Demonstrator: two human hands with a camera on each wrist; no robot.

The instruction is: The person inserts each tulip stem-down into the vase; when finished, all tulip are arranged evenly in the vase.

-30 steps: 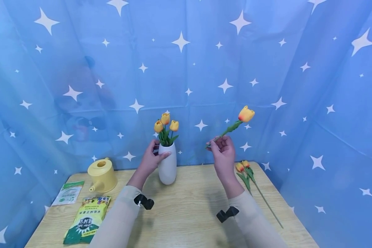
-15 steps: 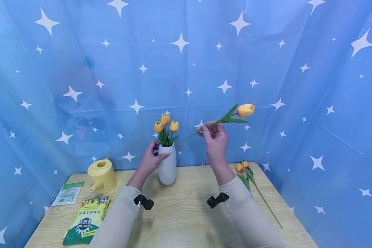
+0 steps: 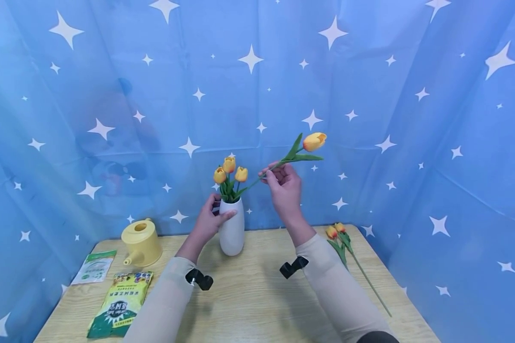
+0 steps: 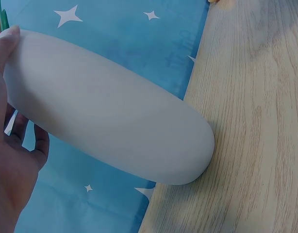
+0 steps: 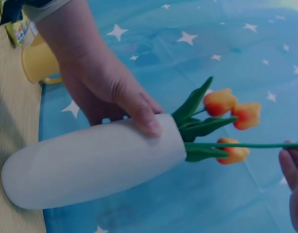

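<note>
Above the desk (image 3: 257, 295), the right hand (image 3: 285, 190) has its fingers pinched on a tulip (image 3: 292, 152), bloom up and rightward, stem slanting down left to the upright vase's (image 3: 232, 233) mouth; the left hand's (image 3: 210, 220) fingers grip that vase near its rim.

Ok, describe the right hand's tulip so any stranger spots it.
Toward the back of the wooden table, the left hand grips a white vase. Right of it, the right hand pinches the slanting tulip by its stem. Unlike the three tulips in the vase and the two lying tulips further right, it alone is held.
</note>
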